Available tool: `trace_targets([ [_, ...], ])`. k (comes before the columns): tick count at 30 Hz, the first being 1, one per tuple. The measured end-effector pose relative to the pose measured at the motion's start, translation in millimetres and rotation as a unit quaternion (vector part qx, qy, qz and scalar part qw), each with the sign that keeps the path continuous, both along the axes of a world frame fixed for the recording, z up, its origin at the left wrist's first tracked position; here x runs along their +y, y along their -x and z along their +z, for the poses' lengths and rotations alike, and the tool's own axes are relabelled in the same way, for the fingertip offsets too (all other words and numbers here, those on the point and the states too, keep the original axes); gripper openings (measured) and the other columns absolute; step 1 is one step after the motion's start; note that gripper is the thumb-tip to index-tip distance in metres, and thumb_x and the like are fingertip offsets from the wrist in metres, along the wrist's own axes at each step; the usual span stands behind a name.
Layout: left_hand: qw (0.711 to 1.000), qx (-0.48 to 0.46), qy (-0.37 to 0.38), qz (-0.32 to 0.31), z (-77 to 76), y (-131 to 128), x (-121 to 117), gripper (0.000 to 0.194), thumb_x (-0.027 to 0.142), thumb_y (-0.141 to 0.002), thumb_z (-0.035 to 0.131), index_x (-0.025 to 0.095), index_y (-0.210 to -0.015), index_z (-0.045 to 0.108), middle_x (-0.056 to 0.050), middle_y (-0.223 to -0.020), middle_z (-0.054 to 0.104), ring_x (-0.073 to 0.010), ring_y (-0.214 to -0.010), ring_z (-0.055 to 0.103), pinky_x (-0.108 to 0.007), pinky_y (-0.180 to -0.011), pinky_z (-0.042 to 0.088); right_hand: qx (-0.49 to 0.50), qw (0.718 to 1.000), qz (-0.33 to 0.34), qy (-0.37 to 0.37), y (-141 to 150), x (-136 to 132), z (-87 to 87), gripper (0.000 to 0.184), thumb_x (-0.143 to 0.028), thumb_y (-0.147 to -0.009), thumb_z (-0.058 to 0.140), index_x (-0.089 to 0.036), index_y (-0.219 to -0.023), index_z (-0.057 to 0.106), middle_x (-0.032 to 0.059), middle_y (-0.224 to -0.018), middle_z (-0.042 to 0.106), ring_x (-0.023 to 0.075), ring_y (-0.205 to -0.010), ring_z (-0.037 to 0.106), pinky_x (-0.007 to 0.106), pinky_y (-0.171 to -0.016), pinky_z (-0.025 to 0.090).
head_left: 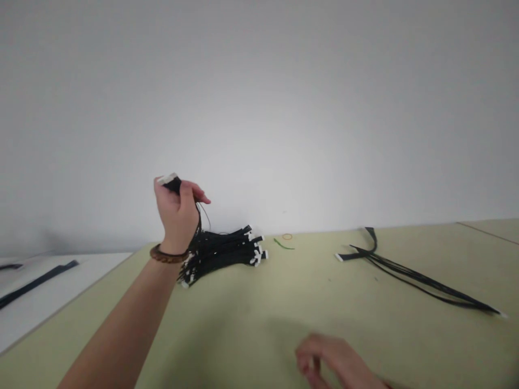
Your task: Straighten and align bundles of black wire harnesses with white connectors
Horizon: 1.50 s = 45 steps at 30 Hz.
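Your left hand point(177, 216) is pinching a cable point(173, 185), white end point(167, 179) up, over the pile point(227, 251); your right hand point(330, 354) is hovering, its grip too blurred to tell. Gripping near that end is probably limiting snags.

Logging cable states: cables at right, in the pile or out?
Out: the cables at right lie apart from the pile, tabletop showing between.

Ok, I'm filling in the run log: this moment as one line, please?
left hand: grips black cable, white end showing | right hand: curled, blurred, grip unclear | cable pile: on table
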<state>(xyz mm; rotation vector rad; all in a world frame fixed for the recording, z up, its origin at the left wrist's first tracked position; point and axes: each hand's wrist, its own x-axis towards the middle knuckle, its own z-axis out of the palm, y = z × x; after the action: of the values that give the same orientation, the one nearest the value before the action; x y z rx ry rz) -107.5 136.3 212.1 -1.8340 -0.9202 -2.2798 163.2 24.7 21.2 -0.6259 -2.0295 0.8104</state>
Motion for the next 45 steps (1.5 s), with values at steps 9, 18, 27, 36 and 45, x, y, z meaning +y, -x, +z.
trace_targets([
  [9,0.953,-0.165,-0.087,-0.241,16.3,-97,-87,0.014,0.018,-0.091,0.043,0.024,-0.079,0.041,0.008,-0.060,0.048,-0.0045,-0.040,0.040,-0.017,-0.038,0.033,0.019,0.938,0.226,0.263,22,27,108.6,0.062,-0.045,-0.060,0.070,-0.015,-0.109,0.046,0.0074,-0.081,0.062,0.0191,-0.070,0.062,0.035,-0.061,0.052],
  [18,0.974,-0.163,-0.134,-0.079,-7.5,-86,-83,0.014,0.019,-0.090,0.044,0.026,-0.084,0.033,0.010,-0.058,0.051,-0.0092,-0.041,0.045,-0.022,-0.039,0.039,0.082,0.933,0.131,0.324,-35,36,123.5,0.057,-0.012,-0.058,0.074,-0.018,-0.109,0.051,0.0147,-0.125,0.046,0.0091,-0.061,0.062,0.019,-0.048,0.047],
  [27,0.987,-0.124,-0.088,-0.044,-17.9,-78,-66,0.015,0.026,-0.089,0.047,0.025,-0.087,0.032,0.010,-0.062,0.052,-0.0072,-0.042,0.046,-0.018,-0.036,0.035,0.152,0.950,0.107,0.252,-62,37,142.9,0.053,-0.020,-0.065,0.076,-0.014,-0.114,0.056,0.0149,-0.125,0.050,0.0067,-0.064,0.061,0.013,-0.048,0.045],
  [36,0.985,-0.030,0.086,-0.148,-17.4,-76,-67,0.019,0.040,-0.087,0.046,0.025,-0.085,0.036,0.004,-0.078,0.057,-0.0011,-0.031,0.035,-0.014,-0.026,0.023,0.221,0.967,0.027,0.123,-97,16,163.4,0.054,-0.021,-0.059,0.080,-0.029,-0.108,0.061,0.0036,-0.110,0.062,0.0019,-0.047,0.052,0.018,-0.056,0.053],
  [45,0.956,0.165,0.222,-0.101,-12.5,-62,-82,0.016,0.024,-0.076,0.062,0.018,-0.064,0.054,0.006,-0.050,0.050,-0.0077,-0.044,0.039,-0.020,-0.041,0.026,-0.104,0.904,-0.368,-0.191,-135,14,174.5,0.025,-0.037,-0.074,0.060,-0.021,-0.093,0.065,0.0045,-0.066,0.062,0.0214,-0.062,0.058,0.036,-0.061,0.043],
])
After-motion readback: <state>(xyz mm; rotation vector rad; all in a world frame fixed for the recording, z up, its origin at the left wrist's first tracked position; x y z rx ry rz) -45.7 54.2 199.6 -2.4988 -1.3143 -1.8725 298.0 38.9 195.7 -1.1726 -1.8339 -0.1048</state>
